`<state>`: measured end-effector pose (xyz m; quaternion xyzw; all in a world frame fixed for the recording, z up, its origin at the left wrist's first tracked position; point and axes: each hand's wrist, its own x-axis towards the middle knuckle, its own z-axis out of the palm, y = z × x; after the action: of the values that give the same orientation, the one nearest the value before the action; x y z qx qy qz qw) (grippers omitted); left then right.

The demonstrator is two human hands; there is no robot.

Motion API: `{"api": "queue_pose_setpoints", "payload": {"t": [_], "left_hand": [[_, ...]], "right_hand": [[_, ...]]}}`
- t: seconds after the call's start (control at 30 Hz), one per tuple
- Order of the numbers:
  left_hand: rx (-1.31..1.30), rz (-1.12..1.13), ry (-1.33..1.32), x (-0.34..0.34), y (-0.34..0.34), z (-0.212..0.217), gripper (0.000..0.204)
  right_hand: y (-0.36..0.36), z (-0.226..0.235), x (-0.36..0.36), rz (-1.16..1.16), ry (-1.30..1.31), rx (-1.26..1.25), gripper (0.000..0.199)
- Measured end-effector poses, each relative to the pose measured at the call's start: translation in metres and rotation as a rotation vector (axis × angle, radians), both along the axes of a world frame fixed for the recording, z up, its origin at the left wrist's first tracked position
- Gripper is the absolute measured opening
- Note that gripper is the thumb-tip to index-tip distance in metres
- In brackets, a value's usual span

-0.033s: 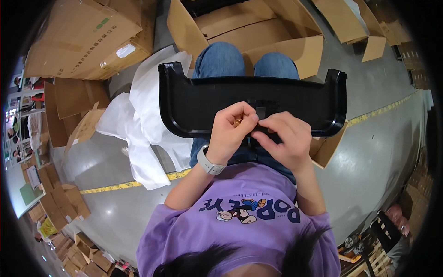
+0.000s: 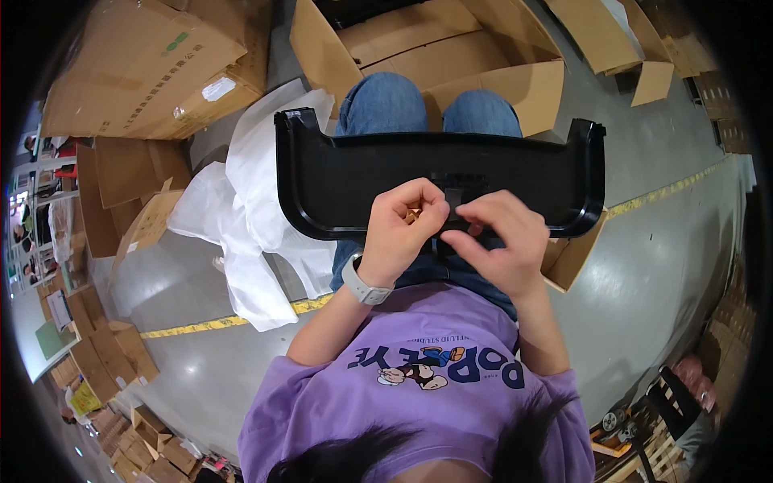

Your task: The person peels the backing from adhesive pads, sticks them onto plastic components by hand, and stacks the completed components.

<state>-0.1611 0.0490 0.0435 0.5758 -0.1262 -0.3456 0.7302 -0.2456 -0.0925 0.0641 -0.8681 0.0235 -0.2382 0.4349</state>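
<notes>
Across my lap lies a wide black plastic panel (image 2: 354,173) with a raised rim and upturned ends. A small dark tab (image 2: 453,196) stands at its middle, close to my fingertips. My left hand (image 2: 403,224) is closed in a pinch beside the tab; a bit of something brass-coloured shows inside its curled fingers, too small to name. To the right of the tab is my right hand (image 2: 511,241), its thumb and forefinger apart with nothing visible between them. The hands partly cover the panel's near edge.
Beyond my knees stands an open cardboard box (image 2: 435,48). White foam sheeting (image 2: 258,185) lies on the floor at the left, near a large closed carton (image 2: 153,72). A yellow floor line (image 2: 217,326) runs past me. More boxes (image 2: 105,358) are stacked farther left.
My right hand has shifted slightly right, away from my left fingertips, and its thumb and forefinger have spread. The left hand and the panel have hardly moved.
</notes>
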Motion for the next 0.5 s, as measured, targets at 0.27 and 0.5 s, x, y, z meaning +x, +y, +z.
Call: {"api": "queue_pose_setpoints", "payload": {"t": [0.27,0.5], "left_hand": [[0.032,-0.175,-0.095,-0.001,0.003,0.004,0.009],[0.331,-0.063,-0.45,0.005,-0.003,-0.002,0.024]], "right_hand": [[-0.016,0.004,-0.006,0.019,0.416,0.705,0.008],[-0.046,-0.001,-0.001,-0.078,0.458,0.698,0.008]]}}
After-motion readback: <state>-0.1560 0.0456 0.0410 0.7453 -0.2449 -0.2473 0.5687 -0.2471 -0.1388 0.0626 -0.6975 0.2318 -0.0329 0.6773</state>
